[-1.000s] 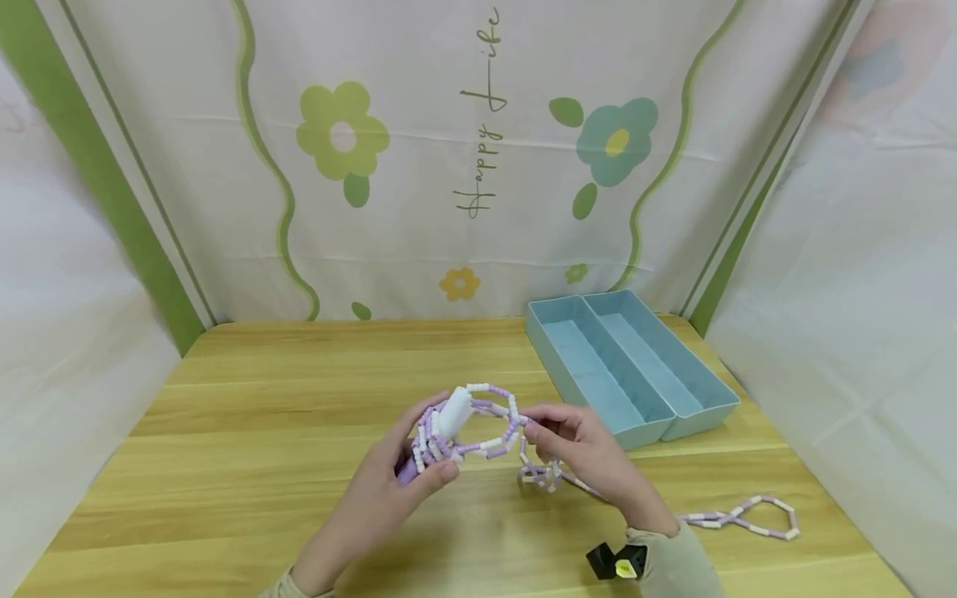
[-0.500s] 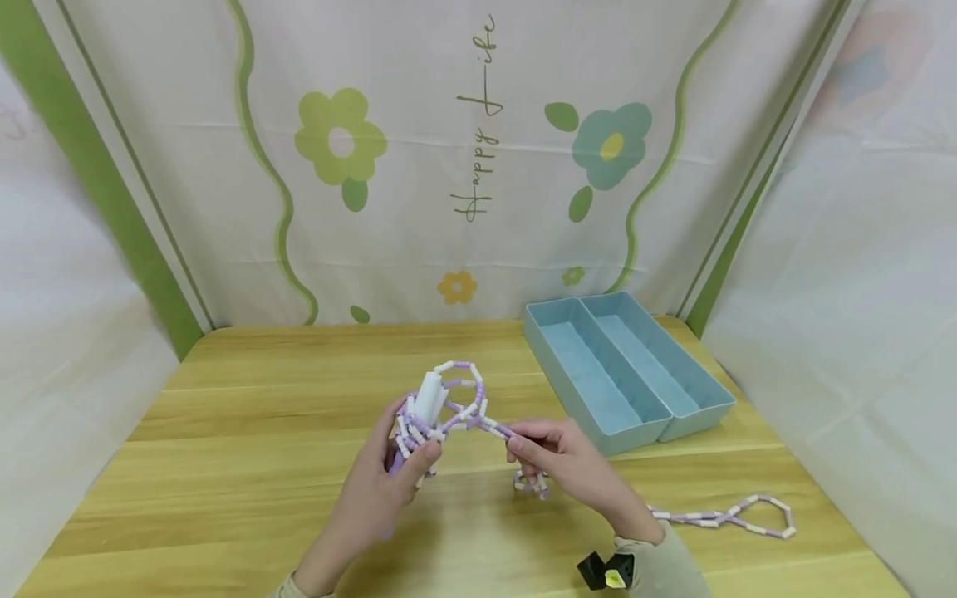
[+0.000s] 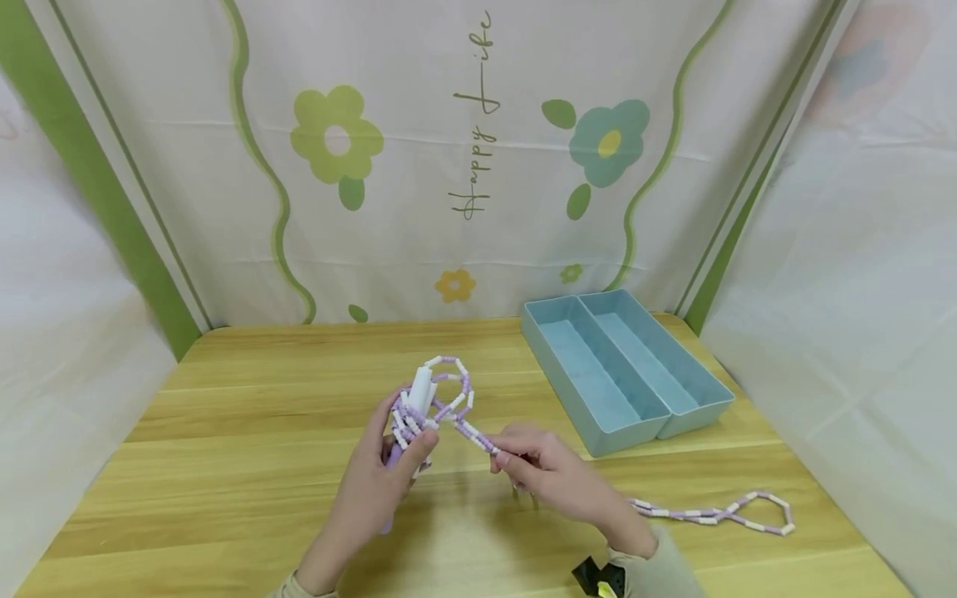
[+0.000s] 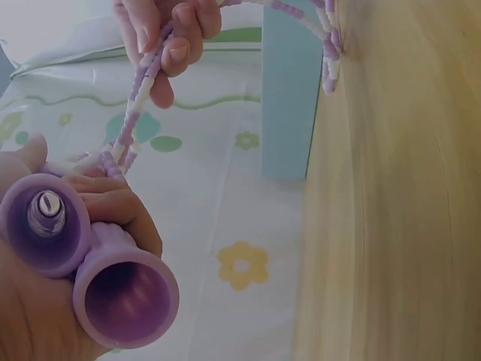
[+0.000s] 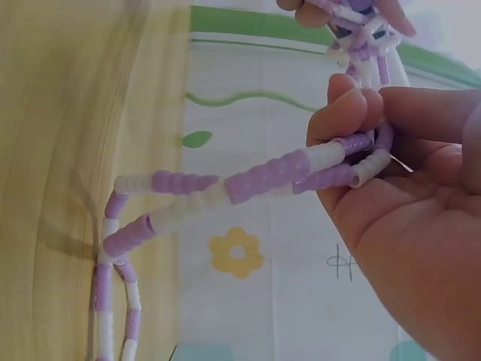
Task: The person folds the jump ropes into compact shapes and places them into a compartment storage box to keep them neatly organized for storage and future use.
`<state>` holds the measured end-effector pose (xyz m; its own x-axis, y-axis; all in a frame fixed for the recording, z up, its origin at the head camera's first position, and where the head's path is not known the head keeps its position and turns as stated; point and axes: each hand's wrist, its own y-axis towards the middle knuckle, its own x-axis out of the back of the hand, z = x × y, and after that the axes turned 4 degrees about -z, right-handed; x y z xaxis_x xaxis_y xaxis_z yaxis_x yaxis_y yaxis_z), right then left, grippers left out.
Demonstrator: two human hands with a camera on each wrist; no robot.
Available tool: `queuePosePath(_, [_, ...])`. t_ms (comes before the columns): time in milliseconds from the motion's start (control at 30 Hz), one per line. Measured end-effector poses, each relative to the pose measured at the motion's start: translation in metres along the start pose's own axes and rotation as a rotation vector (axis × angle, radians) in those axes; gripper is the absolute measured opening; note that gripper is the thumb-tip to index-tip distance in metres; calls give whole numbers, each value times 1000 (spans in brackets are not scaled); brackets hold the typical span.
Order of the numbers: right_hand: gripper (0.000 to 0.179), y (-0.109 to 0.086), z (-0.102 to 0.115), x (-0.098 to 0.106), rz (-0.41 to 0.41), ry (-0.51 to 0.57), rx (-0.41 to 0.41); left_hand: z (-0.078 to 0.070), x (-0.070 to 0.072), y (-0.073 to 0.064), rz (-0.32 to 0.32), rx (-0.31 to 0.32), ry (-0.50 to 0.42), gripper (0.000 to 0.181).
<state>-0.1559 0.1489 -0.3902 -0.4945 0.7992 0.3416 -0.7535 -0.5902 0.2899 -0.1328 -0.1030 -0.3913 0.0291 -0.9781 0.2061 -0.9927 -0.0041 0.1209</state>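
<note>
Above the middle of the table, my left hand [image 3: 377, 477] grips the two handles of a beaded jump rope. The handles' white ends [image 3: 422, 394] point up. In the left wrist view their purple flared ends [image 4: 128, 304] face the camera, side by side. Purple and white beaded cord [image 5: 270, 173] is wound around the handles, and a loop stands out beside them. To the right, my right hand [image 3: 553, 477] pinches a doubled stretch of the cord between thumb and fingers, drawn straight from the handles. The cord trails on behind this hand to the table.
A loose end loop of the beaded cord [image 3: 755, 498] lies on the wooden table [image 3: 247, 448] at the right. Two joined light-blue trays [image 3: 561, 361] stand at the back right. A printed cloth [image 3: 419, 208] hangs behind and at both sides.
The right hand has pulled the doubled cord down and slightly left, away from the loop. The left hand has shifted a little left with the handles, which now stand more upright.
</note>
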Motion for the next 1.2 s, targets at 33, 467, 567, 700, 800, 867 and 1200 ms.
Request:
queuePosePath(33, [19,0,0,-2,2,-28,-2,1,0,0,-7,1,7,61])
queuePosePath(467, [31,0,11,-14,-2,-479,126,5,-2,3,-41,-113,415,80])
queuePosePath(567, [32,0,15,-13,-15,-561,155,5,-1,3,-29,-182,533,83])
queuePosePath(700, [28,0,19,-12,-16,-642,202,5,-2,3,7,-248,646,80])
queuePosePath(800, [26,0,23,-12,-8,-662,241,6,-4,2,43,-278,706,75])
queuePosePath(867, [26,-1,27,-12,-4,-677,270,7,-6,2,65,-301,736,72])
queuePosePath(1200, [23,-3,40,-15,49,-767,385,10,-11,0,184,-487,794,62])
